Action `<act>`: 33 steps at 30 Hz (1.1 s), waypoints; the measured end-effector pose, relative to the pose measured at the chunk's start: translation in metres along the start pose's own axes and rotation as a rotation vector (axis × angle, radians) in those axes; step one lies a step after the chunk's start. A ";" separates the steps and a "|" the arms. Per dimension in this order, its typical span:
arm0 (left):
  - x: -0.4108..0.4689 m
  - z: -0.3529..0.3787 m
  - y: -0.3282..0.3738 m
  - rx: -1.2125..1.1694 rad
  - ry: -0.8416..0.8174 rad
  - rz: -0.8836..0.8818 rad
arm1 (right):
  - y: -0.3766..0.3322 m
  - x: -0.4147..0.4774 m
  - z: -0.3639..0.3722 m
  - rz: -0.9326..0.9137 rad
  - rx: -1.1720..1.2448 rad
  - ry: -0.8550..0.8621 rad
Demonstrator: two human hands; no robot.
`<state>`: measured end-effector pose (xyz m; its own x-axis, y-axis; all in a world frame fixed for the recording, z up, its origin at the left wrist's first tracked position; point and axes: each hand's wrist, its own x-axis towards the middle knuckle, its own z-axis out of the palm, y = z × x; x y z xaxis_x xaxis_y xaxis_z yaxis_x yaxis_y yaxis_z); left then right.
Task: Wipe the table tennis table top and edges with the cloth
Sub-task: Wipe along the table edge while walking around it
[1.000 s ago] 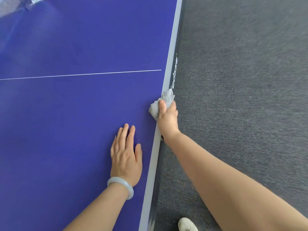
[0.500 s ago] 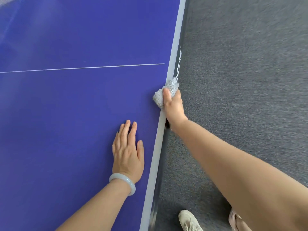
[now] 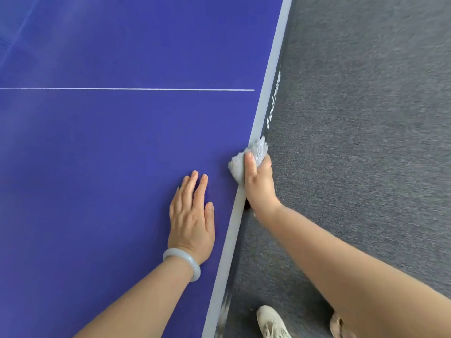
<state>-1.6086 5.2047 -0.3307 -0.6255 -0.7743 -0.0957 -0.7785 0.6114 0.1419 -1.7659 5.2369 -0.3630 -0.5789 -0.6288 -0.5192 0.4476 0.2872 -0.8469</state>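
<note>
The blue table tennis table (image 3: pixel 109 154) fills the left of the view, with a white border strip (image 3: pixel 271 76) along its right edge and a dark side rail below it. My right hand (image 3: pixel 260 185) grips a crumpled grey cloth (image 3: pixel 252 154) wrapped over that edge; the thumb lies on top and the fingers are hidden down the side. My left hand (image 3: pixel 191 218) rests flat on the blue top just inside the edge, fingers straight, with a pale bangle on its wrist.
Grey carpet (image 3: pixel 366 142) covers the floor to the right of the table. A thin white line (image 3: pixel 127 89) crosses the top. My light shoes (image 3: pixel 271 322) stand on the carpet close to the table's side.
My right hand slid the cloth forward along the edge towards the printed logo. My left hand stayed flat on the top, and the view shifted a little.
</note>
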 end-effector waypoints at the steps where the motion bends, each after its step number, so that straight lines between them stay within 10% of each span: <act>1: 0.000 0.000 0.000 0.001 -0.006 -0.002 | -0.010 0.015 -0.004 -0.014 -0.025 0.039; 11: 0.002 0.000 0.002 -0.014 0.012 -0.018 | 0.049 -0.098 0.022 0.086 -0.042 0.031; 21: 0.002 0.001 -0.001 -0.003 0.019 0.013 | -0.020 0.023 -0.005 -0.053 -0.010 0.086; 33: 0.001 -0.001 -0.001 0.015 -0.003 0.006 | 0.023 -0.054 0.012 -0.018 -0.106 0.045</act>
<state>-1.6082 5.2029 -0.3304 -0.6304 -0.7701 -0.0975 -0.7753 0.6185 0.1277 -1.7161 5.2688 -0.3533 -0.6169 -0.6023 -0.5067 0.3641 0.3524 -0.8621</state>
